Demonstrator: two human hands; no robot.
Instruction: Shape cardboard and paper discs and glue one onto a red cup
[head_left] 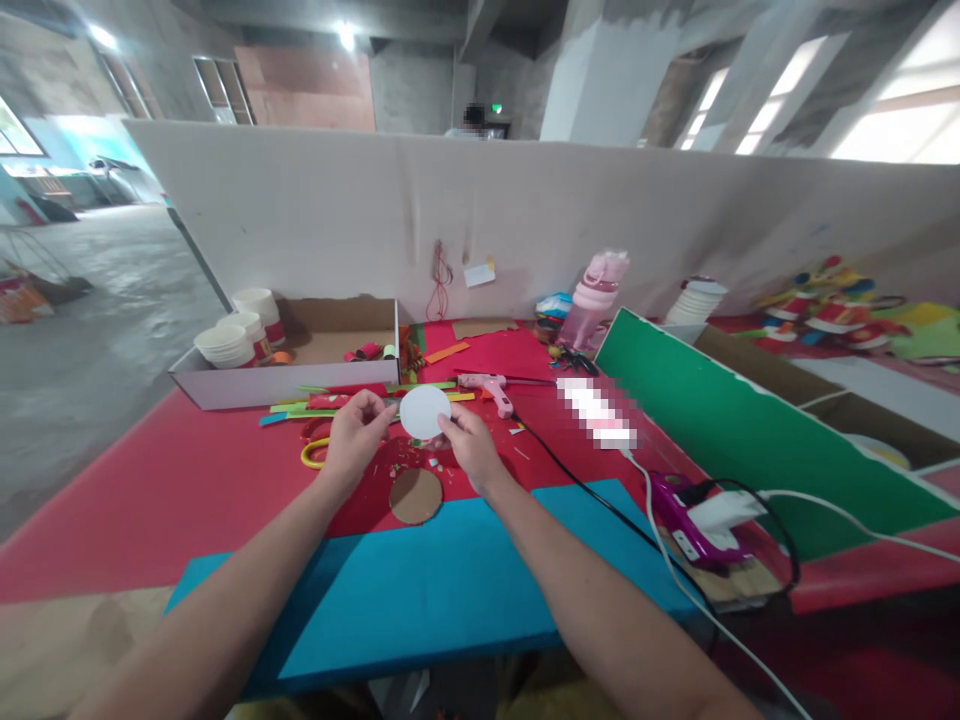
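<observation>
Your right hand [474, 455] has its grip closed on the right edge of a white disc [423, 411], held up over the red desk [172, 470]. Your left hand [358, 438] is at the disc's left edge, fingertips drawn together; I cannot tell whether that grip has hold of it. Nearer you, a brown cardboard disc [416, 497] overlaps the far edge of a blue board [420, 600]. A pink glue gun [491, 388] lies just beyond your right hand.
</observation>
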